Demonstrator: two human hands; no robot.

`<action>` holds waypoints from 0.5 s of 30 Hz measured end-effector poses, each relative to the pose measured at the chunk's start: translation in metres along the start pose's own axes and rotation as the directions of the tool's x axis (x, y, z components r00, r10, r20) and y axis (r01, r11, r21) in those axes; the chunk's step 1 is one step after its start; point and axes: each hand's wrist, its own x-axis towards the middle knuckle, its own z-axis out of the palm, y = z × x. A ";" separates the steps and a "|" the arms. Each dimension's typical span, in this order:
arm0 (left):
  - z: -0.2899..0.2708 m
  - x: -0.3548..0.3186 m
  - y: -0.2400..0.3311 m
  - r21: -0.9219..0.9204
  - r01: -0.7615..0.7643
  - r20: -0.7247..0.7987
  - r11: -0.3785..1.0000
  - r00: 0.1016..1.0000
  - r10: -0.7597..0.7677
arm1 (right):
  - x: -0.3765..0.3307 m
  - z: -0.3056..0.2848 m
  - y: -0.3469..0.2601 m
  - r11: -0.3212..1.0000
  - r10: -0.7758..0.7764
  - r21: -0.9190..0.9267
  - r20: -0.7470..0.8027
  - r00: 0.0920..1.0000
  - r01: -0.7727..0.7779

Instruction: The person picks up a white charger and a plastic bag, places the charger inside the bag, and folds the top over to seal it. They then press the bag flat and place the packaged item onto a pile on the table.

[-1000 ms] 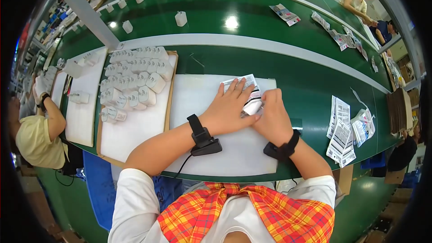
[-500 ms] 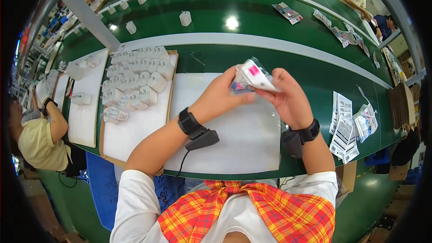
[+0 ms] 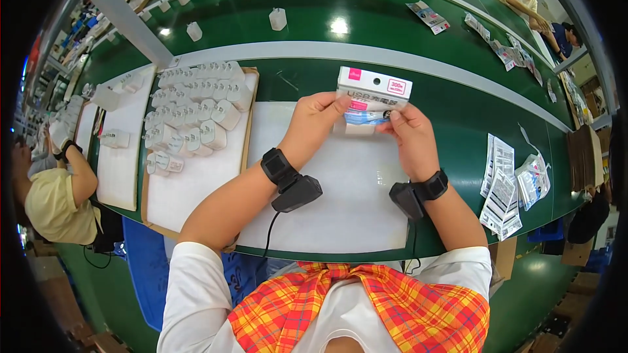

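Both hands hold one printed retail package (image 3: pixel 374 99), white, pink and blue, with a hanging hole near its top edge. Its printed front is turned up over the far part of the white work sheet (image 3: pixel 327 189). My left hand (image 3: pixel 314 116) grips the package's left side, thumb on the front. On the lower right edge, my right hand (image 3: pixel 412 136) pinches it between thumb and fingers. A pale block shows at the package's bottom. To the left, several white plug chargers (image 3: pixel 212 134) stand in rows on a board (image 3: pixel 190 193).
Flat printed packages (image 3: pixel 500 189) and a clear bag of packages (image 3: pixel 533 180) lie at the right. A metal rail (image 3: pixel 294 52) crosses behind my hands. Single chargers (image 3: pixel 278 19) stand on the green belt beyond. A co-worker (image 3: pixel 59 189) sits at the left.
The package has turned from tilted and crumpled-looking to upright with its front showing. My right hand has moved down from its top to its lower right edge.
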 end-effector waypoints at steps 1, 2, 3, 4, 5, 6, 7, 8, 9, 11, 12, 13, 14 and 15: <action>-0.002 0.001 -0.001 0.108 -0.094 0.041 0.990 0.995 0.090 | 0.006 -0.017 0.002 0.987 -0.085 -0.130 0.092 0.992 0.096; -0.005 0.000 -0.001 0.103 -0.093 0.044 0.990 0.995 0.089 | 0.011 -0.034 0.003 0.948 -0.154 -0.249 0.193 0.969 0.200; -0.010 -0.001 0.002 0.330 -0.129 0.249 0.935 0.967 0.046 | 0.012 -0.041 0.002 0.885 -0.202 -0.351 0.300 0.932 0.305; -0.014 -0.003 0.005 0.524 -0.208 0.429 0.826 0.902 -0.045 | 0.006 -0.046 0.000 0.885 -0.198 -0.356 0.296 0.935 0.300; -0.016 -0.005 0.008 0.669 -0.317 0.560 0.672 0.809 -0.176 | -0.004 -0.044 -0.009 0.651 -0.240 -0.579 0.457 0.856 0.491; -0.016 -0.008 0.010 0.668 -0.311 0.557 0.676 0.812 -0.176 | -0.015 -0.042 -0.020 0.327 -0.212 -0.689 0.614 0.760 0.647; -0.015 -0.012 0.012 0.676 -0.329 0.546 0.660 0.825 -0.148 | -0.024 -0.039 -0.028 -0.035 -0.117 -0.667 0.742 0.660 0.744; -0.011 -0.018 0.014 0.680 -0.348 0.540 0.645 0.833 -0.120 | -0.035 -0.029 -0.031 -0.032 -0.109 -0.671 0.739 0.664 0.741; -0.008 -0.023 0.014 0.686 -0.366 0.533 0.629 0.841 -0.093 | -0.045 -0.009 -0.031 0.081 -0.066 -0.723 0.682 0.728 0.686; -0.005 -0.029 0.010 0.672 -0.402 0.549 0.622 0.834 -0.054 | -0.049 0.014 -0.022 0.187 -0.009 -0.766 0.624 0.781 0.615; -0.003 -0.030 0.008 0.657 -0.446 0.569 0.608 0.822 -0.012 | -0.049 0.020 -0.012 0.160 -0.028 -0.787 0.600 0.799 0.596; -0.003 -0.032 0.008 0.648 -0.483 0.584 0.589 0.811 0.023 | -0.048 0.026 -0.001 0.141 -0.047 -0.802 0.581 0.813 0.581; -0.003 -0.034 0.009 0.649 -0.478 0.582 0.592 0.813 0.018 | -0.047 0.029 0.005 0.124 -0.067 -0.816 0.561 0.825 0.565; -0.003 -0.035 0.009 0.650 -0.484 0.577 0.586 0.816 0.034 | -0.048 0.028 0.007 0.129 -0.062 -0.816 0.561 0.825 0.564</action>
